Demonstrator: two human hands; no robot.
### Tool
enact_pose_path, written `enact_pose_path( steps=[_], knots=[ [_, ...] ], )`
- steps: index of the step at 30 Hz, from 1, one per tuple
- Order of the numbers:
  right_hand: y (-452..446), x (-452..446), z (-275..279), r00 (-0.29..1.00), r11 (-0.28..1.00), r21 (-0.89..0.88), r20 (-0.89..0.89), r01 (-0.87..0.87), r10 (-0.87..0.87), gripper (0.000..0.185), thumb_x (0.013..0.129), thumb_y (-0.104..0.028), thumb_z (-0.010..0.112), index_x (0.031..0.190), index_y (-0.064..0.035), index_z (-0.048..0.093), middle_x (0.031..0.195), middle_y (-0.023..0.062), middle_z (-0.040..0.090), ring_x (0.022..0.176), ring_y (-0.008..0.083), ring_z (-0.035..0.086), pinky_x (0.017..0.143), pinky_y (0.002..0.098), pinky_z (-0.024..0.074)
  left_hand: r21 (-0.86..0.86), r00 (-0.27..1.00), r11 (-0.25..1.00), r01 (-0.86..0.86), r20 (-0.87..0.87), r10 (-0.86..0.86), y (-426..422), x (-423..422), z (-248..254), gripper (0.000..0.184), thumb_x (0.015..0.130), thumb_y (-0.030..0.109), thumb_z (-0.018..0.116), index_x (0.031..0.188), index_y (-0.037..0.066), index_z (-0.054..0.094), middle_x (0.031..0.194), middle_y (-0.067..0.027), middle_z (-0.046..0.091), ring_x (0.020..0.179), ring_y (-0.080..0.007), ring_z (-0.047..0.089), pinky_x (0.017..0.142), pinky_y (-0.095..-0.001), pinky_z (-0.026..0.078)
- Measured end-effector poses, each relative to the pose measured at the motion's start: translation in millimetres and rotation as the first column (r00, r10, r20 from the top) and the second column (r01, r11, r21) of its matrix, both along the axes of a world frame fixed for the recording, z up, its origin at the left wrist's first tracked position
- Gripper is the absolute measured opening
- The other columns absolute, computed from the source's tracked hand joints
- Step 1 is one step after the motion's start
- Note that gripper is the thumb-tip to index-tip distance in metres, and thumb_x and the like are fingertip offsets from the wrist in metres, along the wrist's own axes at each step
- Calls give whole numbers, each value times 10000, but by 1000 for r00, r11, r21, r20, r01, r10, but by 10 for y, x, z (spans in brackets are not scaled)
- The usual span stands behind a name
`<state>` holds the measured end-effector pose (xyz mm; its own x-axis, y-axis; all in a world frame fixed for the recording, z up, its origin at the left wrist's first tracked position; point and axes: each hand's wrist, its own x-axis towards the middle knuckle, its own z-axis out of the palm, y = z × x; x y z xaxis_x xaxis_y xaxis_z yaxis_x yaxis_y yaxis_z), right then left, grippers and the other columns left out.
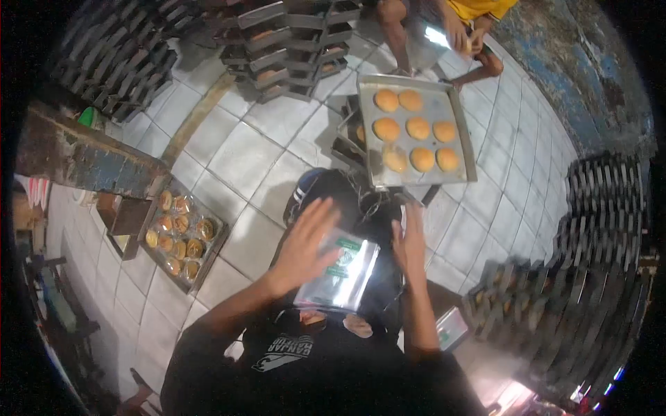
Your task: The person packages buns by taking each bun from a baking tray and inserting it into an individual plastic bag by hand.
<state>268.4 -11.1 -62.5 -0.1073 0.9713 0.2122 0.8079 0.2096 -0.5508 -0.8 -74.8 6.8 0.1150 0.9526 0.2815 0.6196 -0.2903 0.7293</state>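
Note:
Clear plastic packaging with green print (340,270) lies on my lap. My left hand (309,243) is over its left side, fingers stretched out and slightly blurred; whether it touches the plastic I cannot tell. To the right of the packaging, my right hand (411,239) is raised with its fingers extended and nothing visible in it. Ahead of my knees, a metal tray (468,139) holds several round golden buns (417,128). One bun at its lower left (395,158) looks glossy.
A second tray (220,239) with several wrapped buns is on the tiled floor at left. Stacked trays stand at the top (277,41), upper left and right (603,215). Another person's hands (461,35) hold something small at the top. More packaging (451,327) lies at lower right.

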Motion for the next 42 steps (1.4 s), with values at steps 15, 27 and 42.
enact_pose_path(
  steps=[15, 27, 42],
  knots=[
    [123, 864, 363, 192, 679, -379, -922, -629, -337, 300, 928, -171, 725, 1182, -14, 695, 1086, 144, 743, 957, 265, 735, 855, 343, 575, -680, 890, 589, 437, 423, -173, -59, -177, 273, 262, 1028, 243, 614, 1082, -1, 692, 873, -100, 764, 816, -185, 737, 730, -319, 570],
    [2677, 1510, -1686, 1000, 981, -190, -23, -24, 20, 483, 1011, -402, 621, 1242, 20, 659, 1107, 209, 726, 1055, 327, 697, 907, 409, 530, -631, 583, 776, -27, 620, 525, 543, 107, -296, 218, 1080, 186, 486, 993, -2, 555, 829, -136, 712, 684, -161, 672, 607, -283, 533],
    [2086, 870, -947, 994, 897, -442, -102, -12, -36, 487, 896, -264, 772, 1255, 19, 604, 1114, 184, 696, 1019, 266, 661, 907, 391, 507, -608, 509, 794, 4, 685, 521, 634, 98, -190, 323, 1098, 261, 476, 1171, -41, 562, 953, -209, 734, 716, -204, 694, 619, -321, 544]
  ],
)
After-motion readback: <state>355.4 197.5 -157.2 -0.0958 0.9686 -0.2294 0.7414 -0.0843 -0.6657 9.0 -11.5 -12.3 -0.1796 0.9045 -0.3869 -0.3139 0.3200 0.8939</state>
